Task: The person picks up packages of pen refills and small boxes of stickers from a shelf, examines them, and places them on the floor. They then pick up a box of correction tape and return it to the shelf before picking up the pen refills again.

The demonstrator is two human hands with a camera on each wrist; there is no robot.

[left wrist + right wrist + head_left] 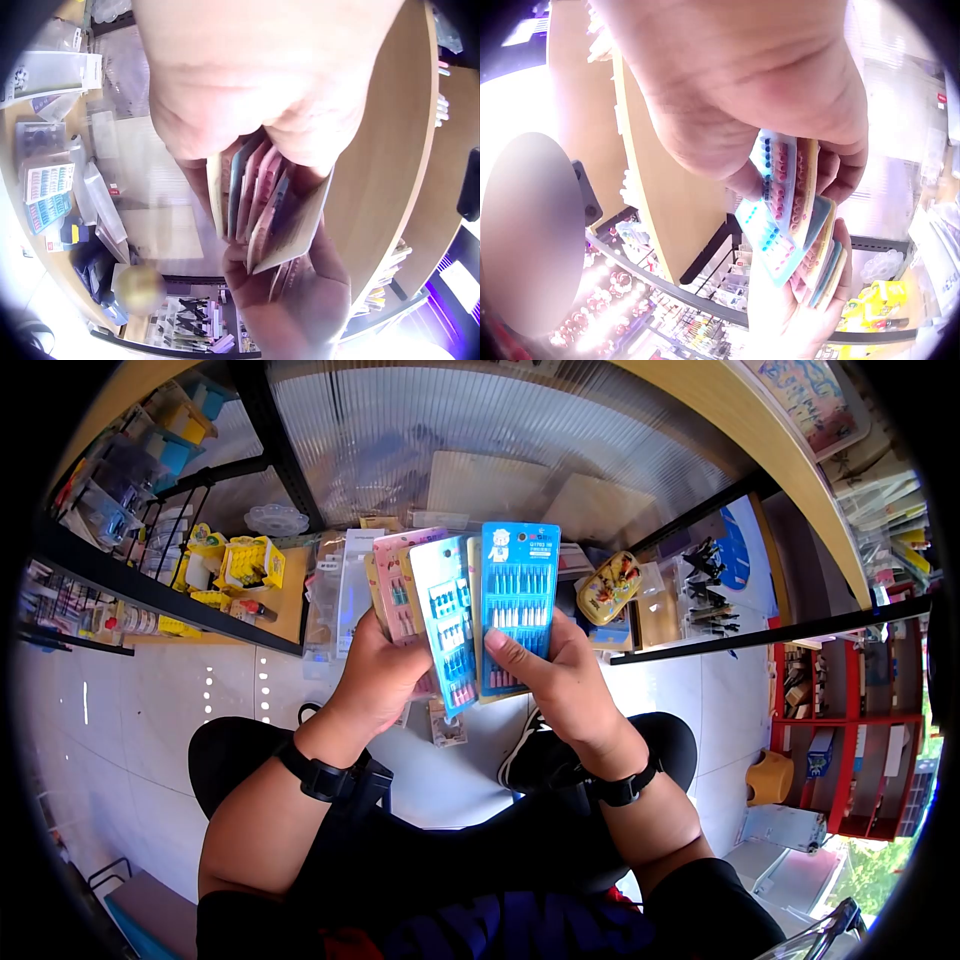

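Both hands hold a fan of flat blister cards, each with rows of small pointed pieces. My left hand (385, 675) grips several of them, with a pink card (400, 595) at the back and a light blue card (445, 620) in front, its thumb lying over the edge. The right hand (565, 680) pinches a bright blue card (518, 545) printed with a white cartoon figure, thumb across its front. In the left wrist view the stack shows edge-on, a pale card (304, 225) outermost. From the right wrist, a yellow-edged card (808, 187) shows behind a blue one.
A yellow patterned case (608, 588) lies right of the cards, near a clear holder with black pens (705, 565). Yellow baskets (250, 563) stand on the left shelf. A black metal bar (720, 642) crosses at right. Red shelves (850, 730) stand farther right.
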